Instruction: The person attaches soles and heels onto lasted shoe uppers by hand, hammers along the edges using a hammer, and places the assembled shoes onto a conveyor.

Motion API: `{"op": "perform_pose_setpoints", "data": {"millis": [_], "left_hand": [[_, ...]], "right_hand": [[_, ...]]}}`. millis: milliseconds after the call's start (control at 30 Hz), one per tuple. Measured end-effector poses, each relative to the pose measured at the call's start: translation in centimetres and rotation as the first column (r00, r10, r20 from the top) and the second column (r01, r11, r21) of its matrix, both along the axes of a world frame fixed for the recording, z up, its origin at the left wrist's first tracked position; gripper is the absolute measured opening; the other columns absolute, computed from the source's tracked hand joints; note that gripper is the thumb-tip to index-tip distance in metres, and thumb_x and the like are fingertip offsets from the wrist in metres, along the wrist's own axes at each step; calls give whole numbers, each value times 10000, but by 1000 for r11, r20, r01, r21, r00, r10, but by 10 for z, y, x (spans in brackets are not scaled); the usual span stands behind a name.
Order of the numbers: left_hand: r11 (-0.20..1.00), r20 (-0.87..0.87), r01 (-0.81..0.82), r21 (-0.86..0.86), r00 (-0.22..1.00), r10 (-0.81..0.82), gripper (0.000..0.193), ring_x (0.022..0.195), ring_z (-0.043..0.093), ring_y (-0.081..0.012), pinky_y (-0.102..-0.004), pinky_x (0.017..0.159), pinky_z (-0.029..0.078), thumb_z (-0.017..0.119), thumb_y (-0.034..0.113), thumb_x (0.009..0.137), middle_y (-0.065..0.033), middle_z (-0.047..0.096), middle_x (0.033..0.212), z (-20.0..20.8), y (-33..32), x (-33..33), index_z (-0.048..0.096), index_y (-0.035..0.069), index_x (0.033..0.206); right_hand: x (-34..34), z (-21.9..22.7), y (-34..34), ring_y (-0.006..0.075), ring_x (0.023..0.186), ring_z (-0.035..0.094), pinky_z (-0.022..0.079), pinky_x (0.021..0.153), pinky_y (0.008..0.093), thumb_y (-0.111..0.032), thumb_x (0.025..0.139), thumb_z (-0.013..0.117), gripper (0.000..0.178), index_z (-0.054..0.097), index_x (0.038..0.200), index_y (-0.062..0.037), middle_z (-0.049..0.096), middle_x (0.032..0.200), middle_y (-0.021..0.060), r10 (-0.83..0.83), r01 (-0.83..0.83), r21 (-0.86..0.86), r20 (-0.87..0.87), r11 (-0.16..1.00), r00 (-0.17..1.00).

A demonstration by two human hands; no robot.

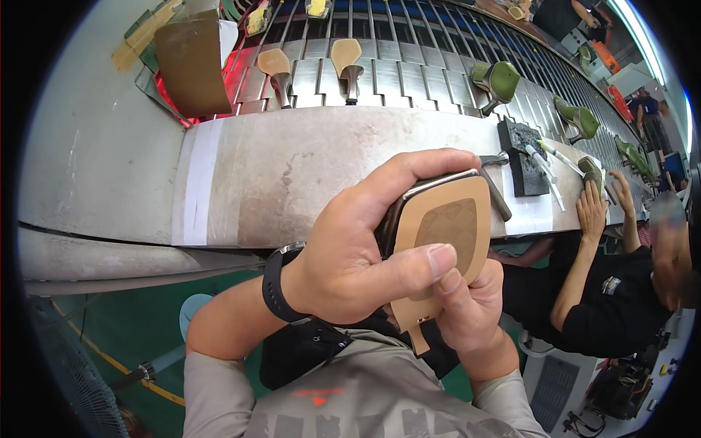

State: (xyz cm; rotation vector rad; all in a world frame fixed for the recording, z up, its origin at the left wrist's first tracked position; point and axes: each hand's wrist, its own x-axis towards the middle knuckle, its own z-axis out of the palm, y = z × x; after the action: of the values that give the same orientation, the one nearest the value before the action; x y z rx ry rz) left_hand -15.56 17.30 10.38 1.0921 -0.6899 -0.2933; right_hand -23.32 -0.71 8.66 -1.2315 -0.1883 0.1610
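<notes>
A dark shoe with a tan sole [475, 219] is held sole-up in front of my body, and a brown patterned patch covers the sole's middle. My left hand [358, 241] wraps round its left side and far end, with the thumb pressed on the patch. From the near right, my right hand [473, 303] grips the shoe, its thumb meeting the left thumb on the sole. A narrow tan tab [419, 341] sticks out at the near end. Most of the upper is hidden by my fingers. Just beyond lies a hammer [498, 193] on the pale bench [292, 168].
A black block [522, 160] and brushes or tubes [548, 164] lie at right. Past the bench runs a slatted metal conveyor [314, 84] bearing tan-soled shoes [347, 66] and green shoes [504, 80]. A co-worker's hand [591, 212] touches a green shoe at right. A brown panel [193, 66] stands far left.
</notes>
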Motion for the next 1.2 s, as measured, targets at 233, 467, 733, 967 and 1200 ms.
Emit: {"op": "perform_pose_setpoints", "data": {"millis": [233,467,733,967,1200], "left_hand": [[999,-175,26,-45,984,-34,678,1408,532,-294,-405,1166,438,397,436,1129,-262,493,1550,5,-6,7,410,-126,1508],[971,-153,76,-227,982,-113,641,1250,638,-178,-336,1079,499,415,441,1135,-166,653,1381,-12,-16,54,483,-86,1495],[999,37,-6,-47,999,7,582,1260,620,-155,-302,1074,489,533,322,1114,-138,631,1408,-18,-18,60,444,-68,1537],[1000,133,-19,-8,991,20,668,1375,539,-233,-371,1165,412,624,233,1020,-175,544,1501,-14,-7,49,389,-74,1564],[960,294,-261,99,930,223,564,1310,620,-345,-424,1111,487,515,341,1100,-317,591,1431,-8,14,3,523,-116,1431]], "right_hand": [[6,9,-3,228,659,735,612,586,330,-345,1079,584,461,673,1090,107,741,831,163,-75,99,-239,110,966,991],[39,21,-13,220,673,752,640,587,304,-294,1097,535,420,659,1173,100,752,889,190,-128,120,-94,-83,988,988],[48,20,-12,196,546,720,599,461,265,-298,1104,502,418,692,1083,73,740,779,164,-209,206,-166,2,964,978],[47,26,-15,188,563,715,609,503,279,-319,1099,513,431,676,1123,79,740,813,155,-152,145,-253,-7,957,988],[8,2,-4,62,583,606,439,485,251,-225,1100,543,372,686,957,87,697,698,59,-139,215,-246,291,945,946]]}}
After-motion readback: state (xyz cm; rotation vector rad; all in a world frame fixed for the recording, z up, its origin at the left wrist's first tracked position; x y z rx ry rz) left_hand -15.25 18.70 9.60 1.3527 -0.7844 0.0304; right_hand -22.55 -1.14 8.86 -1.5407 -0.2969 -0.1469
